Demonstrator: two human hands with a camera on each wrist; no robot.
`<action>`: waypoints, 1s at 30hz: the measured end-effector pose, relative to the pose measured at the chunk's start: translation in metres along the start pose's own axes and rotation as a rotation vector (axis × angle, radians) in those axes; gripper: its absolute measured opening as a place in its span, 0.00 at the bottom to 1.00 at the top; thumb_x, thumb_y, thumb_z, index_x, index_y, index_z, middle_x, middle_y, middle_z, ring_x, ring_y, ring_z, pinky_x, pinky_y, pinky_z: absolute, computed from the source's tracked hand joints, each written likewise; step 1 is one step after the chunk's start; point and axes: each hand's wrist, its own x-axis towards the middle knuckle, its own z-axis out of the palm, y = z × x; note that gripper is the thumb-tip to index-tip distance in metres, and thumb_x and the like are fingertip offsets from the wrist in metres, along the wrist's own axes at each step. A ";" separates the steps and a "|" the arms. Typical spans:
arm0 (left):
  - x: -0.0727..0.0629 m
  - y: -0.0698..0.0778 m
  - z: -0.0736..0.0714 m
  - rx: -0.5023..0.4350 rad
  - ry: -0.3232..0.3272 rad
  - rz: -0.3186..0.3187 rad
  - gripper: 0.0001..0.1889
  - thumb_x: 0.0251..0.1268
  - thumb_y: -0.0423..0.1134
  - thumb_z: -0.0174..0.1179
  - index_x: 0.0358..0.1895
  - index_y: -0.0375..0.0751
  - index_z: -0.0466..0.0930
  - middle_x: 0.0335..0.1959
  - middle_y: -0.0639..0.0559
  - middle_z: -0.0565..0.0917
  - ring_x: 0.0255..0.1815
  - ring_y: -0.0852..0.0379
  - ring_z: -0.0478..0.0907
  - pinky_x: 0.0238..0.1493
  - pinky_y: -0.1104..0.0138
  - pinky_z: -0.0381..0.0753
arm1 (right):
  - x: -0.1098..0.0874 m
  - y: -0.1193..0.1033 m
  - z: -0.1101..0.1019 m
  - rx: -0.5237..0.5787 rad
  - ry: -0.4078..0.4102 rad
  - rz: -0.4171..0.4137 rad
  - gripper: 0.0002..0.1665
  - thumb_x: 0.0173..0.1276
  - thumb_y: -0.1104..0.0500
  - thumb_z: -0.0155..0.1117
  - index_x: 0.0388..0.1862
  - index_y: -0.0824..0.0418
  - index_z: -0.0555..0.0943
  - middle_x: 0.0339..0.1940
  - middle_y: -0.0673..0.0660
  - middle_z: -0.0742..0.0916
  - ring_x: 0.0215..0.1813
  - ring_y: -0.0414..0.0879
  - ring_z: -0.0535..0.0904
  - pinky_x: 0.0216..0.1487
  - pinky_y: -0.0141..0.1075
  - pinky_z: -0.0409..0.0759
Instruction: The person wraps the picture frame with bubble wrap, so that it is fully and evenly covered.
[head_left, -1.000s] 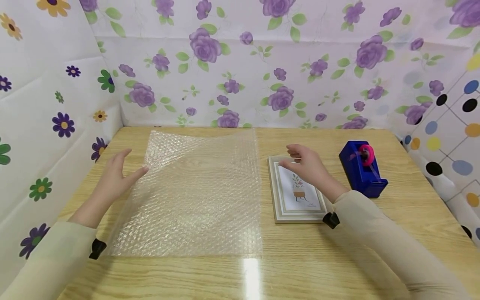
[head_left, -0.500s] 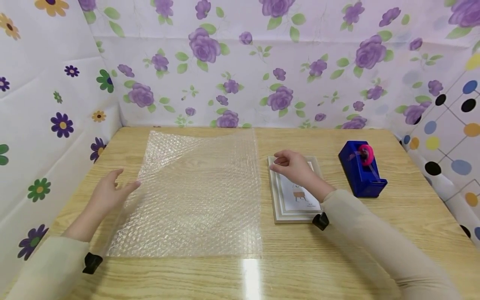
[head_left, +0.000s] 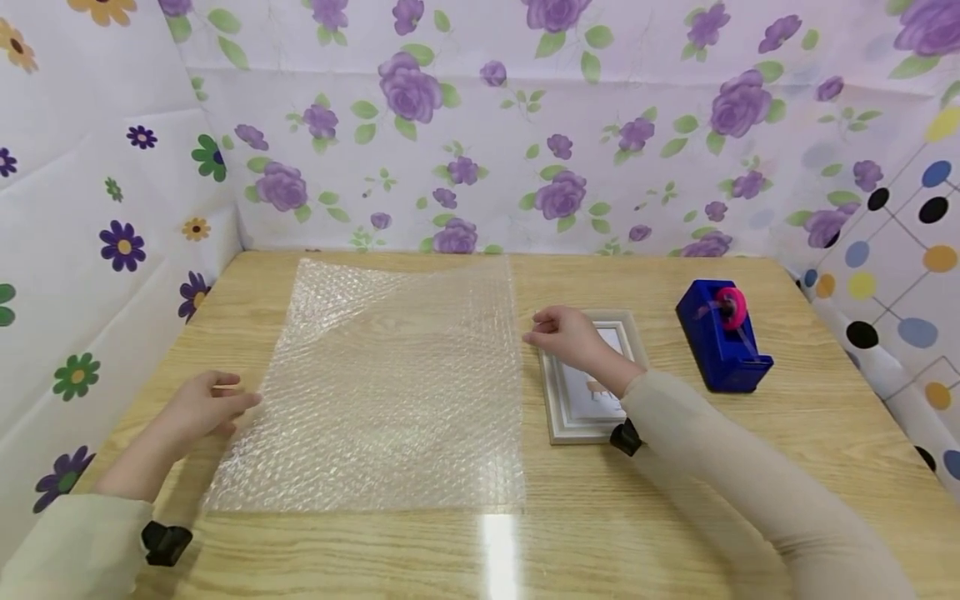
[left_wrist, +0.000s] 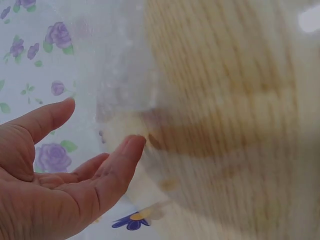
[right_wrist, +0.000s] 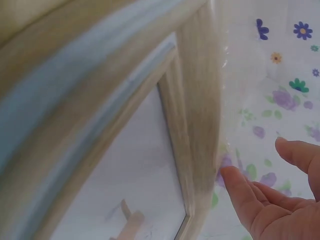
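A clear sheet of bubble wrap lies spread on the wooden table, its upper part slightly rippled. My left hand is at the sheet's left edge, thumb and fingers apart with nothing between them. Over the upper left of a cream picture frame hovers my right hand, its fingertips at the right edge of the bubble wrap. That hand and wrist hide part of the frame's picture. In the right wrist view the thumb and fingers are parted beside the frame's border, holding nothing.
A blue tape dispenser with a pink-cored roll stands on the table right of the frame. Flower-patterned sheeting hangs behind the table and along the left side; dotted sheeting hangs on the right.
My left hand has moved down and left along the bubble wrap's left edge. My right hand has shifted left across the picture frame toward the sheet. The sheet, frame and dispenser stay put.
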 end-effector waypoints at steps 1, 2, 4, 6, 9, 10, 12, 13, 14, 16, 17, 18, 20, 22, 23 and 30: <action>0.000 -0.001 0.000 -0.017 -0.007 0.003 0.40 0.73 0.46 0.48 0.67 0.12 0.41 0.64 0.14 0.55 0.59 0.27 0.68 0.49 0.56 0.82 | 0.001 0.000 0.001 -0.004 -0.002 0.006 0.29 0.68 0.55 0.61 0.61 0.72 0.71 0.53 0.66 0.82 0.55 0.56 0.78 0.53 0.44 0.80; 0.000 -0.002 0.000 -0.027 -0.011 0.005 0.39 0.73 0.45 0.48 0.67 0.12 0.42 0.64 0.15 0.56 0.59 0.27 0.69 0.48 0.58 0.83 | 0.003 0.000 0.001 -0.006 -0.004 0.012 0.29 0.68 0.55 0.61 0.62 0.72 0.71 0.53 0.66 0.82 0.55 0.56 0.78 0.53 0.44 0.80; -0.001 -0.003 0.001 -0.041 -0.016 0.013 0.38 0.72 0.43 0.49 0.66 0.12 0.44 0.62 0.16 0.59 0.55 0.32 0.74 0.46 0.61 0.84 | 0.006 0.000 0.002 -0.008 -0.004 0.023 0.29 0.68 0.55 0.61 0.62 0.72 0.71 0.53 0.66 0.82 0.55 0.56 0.78 0.53 0.43 0.80; -0.001 -0.004 0.002 -0.054 -0.017 0.023 0.36 0.72 0.42 0.51 0.66 0.13 0.48 0.58 0.18 0.65 0.48 0.45 0.79 0.43 0.64 0.84 | 0.008 0.000 0.003 -0.006 -0.008 0.029 0.29 0.68 0.56 0.60 0.62 0.72 0.71 0.53 0.66 0.82 0.55 0.57 0.78 0.53 0.44 0.80; -0.002 -0.007 0.004 -0.073 -0.022 0.035 0.34 0.70 0.40 0.53 0.65 0.14 0.52 0.49 0.28 0.75 0.39 0.61 0.79 0.39 0.68 0.83 | 0.013 -0.001 0.005 0.003 -0.021 0.032 0.28 0.68 0.57 0.60 0.62 0.73 0.71 0.52 0.67 0.82 0.54 0.57 0.78 0.52 0.43 0.81; -0.002 -0.007 0.004 -0.078 -0.023 0.040 0.33 0.69 0.39 0.53 0.64 0.14 0.53 0.47 0.33 0.77 0.37 0.64 0.78 0.37 0.68 0.82 | 0.015 -0.001 0.006 0.004 -0.027 0.031 0.28 0.68 0.58 0.60 0.62 0.73 0.71 0.52 0.68 0.82 0.54 0.57 0.78 0.51 0.42 0.81; -0.001 -0.008 0.006 -0.085 -0.020 0.045 0.32 0.68 0.37 0.55 0.63 0.14 0.54 0.42 0.41 0.79 0.33 0.66 0.76 0.33 0.70 0.81 | 0.017 0.000 0.008 0.006 -0.034 0.026 0.28 0.67 0.59 0.61 0.61 0.73 0.71 0.51 0.68 0.82 0.52 0.56 0.79 0.49 0.40 0.81; -0.001 -0.009 0.007 -0.089 -0.016 0.045 0.31 0.67 0.36 0.55 0.62 0.14 0.55 0.40 0.44 0.79 0.31 0.66 0.76 0.31 0.70 0.80 | 0.019 0.000 0.009 0.010 -0.037 0.024 0.27 0.66 0.59 0.61 0.60 0.74 0.72 0.50 0.68 0.82 0.51 0.56 0.79 0.48 0.39 0.81; 0.000 -0.009 0.009 -0.092 -0.012 0.046 0.31 0.66 0.36 0.56 0.62 0.14 0.56 0.37 0.47 0.80 0.29 0.66 0.75 0.29 0.70 0.79 | 0.019 0.001 0.010 0.010 -0.037 0.017 0.27 0.65 0.60 0.61 0.59 0.74 0.72 0.49 0.68 0.82 0.49 0.55 0.80 0.46 0.38 0.82; 0.001 -0.009 0.010 -0.108 -0.008 0.047 0.30 0.65 0.34 0.57 0.61 0.14 0.57 0.34 0.51 0.79 0.27 0.66 0.75 0.27 0.70 0.79 | 0.020 0.001 0.012 0.029 -0.043 0.010 0.26 0.64 0.62 0.61 0.58 0.75 0.73 0.46 0.68 0.83 0.45 0.53 0.81 0.43 0.36 0.82; 0.001 -0.009 0.011 -0.116 -0.006 0.044 0.29 0.65 0.34 0.58 0.60 0.15 0.58 0.33 0.53 0.79 0.27 0.66 0.75 0.27 0.71 0.79 | 0.021 0.002 0.012 0.042 -0.047 0.007 0.26 0.64 0.63 0.61 0.58 0.76 0.72 0.45 0.68 0.83 0.43 0.52 0.82 0.43 0.35 0.83; 0.002 -0.009 0.012 -0.122 -0.006 0.044 0.29 0.64 0.33 0.58 0.60 0.15 0.58 0.32 0.54 0.78 0.27 0.67 0.75 0.27 0.71 0.79 | 0.021 0.002 0.013 0.063 -0.053 0.012 0.26 0.64 0.63 0.61 0.58 0.77 0.72 0.44 0.68 0.83 0.41 0.51 0.82 0.43 0.35 0.83; 0.002 -0.010 0.012 -0.142 -0.005 0.048 0.28 0.64 0.31 0.58 0.59 0.15 0.58 0.32 0.54 0.78 0.27 0.67 0.76 0.28 0.72 0.80 | 0.021 0.002 0.014 0.100 -0.069 0.021 0.26 0.65 0.64 0.60 0.59 0.78 0.71 0.44 0.68 0.83 0.39 0.50 0.83 0.44 0.37 0.84; 0.003 -0.010 0.012 -0.156 -0.006 0.059 0.27 0.64 0.30 0.58 0.59 0.15 0.58 0.35 0.51 0.78 0.29 0.68 0.78 0.31 0.73 0.82 | 0.021 0.000 0.014 0.145 -0.084 0.053 0.27 0.66 0.63 0.59 0.60 0.78 0.69 0.45 0.68 0.82 0.39 0.49 0.83 0.46 0.39 0.84; 0.003 -0.011 0.011 -0.156 -0.005 0.067 0.27 0.64 0.30 0.58 0.59 0.15 0.58 0.36 0.49 0.78 0.30 0.68 0.78 0.33 0.73 0.83 | 0.021 0.000 0.014 0.163 -0.090 0.068 0.28 0.67 0.63 0.58 0.61 0.78 0.68 0.46 0.69 0.82 0.39 0.48 0.83 0.46 0.39 0.84; 0.007 -0.012 0.009 -0.116 0.016 0.098 0.26 0.66 0.32 0.57 0.61 0.17 0.60 0.43 0.41 0.79 0.33 0.69 0.79 0.37 0.73 0.83 | 0.020 -0.004 0.010 0.285 -0.118 0.171 0.33 0.70 0.60 0.56 0.67 0.74 0.58 0.42 0.67 0.83 0.29 0.41 0.82 0.38 0.35 0.85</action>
